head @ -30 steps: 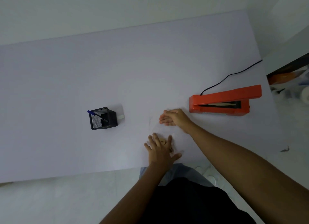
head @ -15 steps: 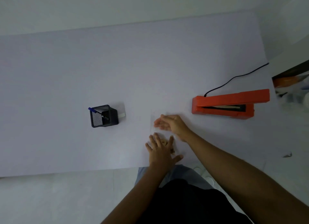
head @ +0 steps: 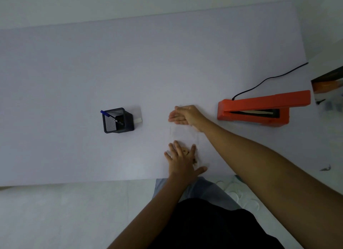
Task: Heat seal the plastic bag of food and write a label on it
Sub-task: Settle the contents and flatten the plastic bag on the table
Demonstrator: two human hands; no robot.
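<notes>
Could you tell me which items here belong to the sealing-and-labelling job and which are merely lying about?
For the job:
plastic bag of food
orange heat sealer
blue pen in black mesh holder

Lying about:
small white piece beside holder
dark scrap at table's right edge

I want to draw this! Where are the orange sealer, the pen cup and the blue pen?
orange sealer (head: 267,102), head view, top arm
pen cup (head: 128,121), head view, right wall
blue pen (head: 104,112), head view, blue cap
</notes>
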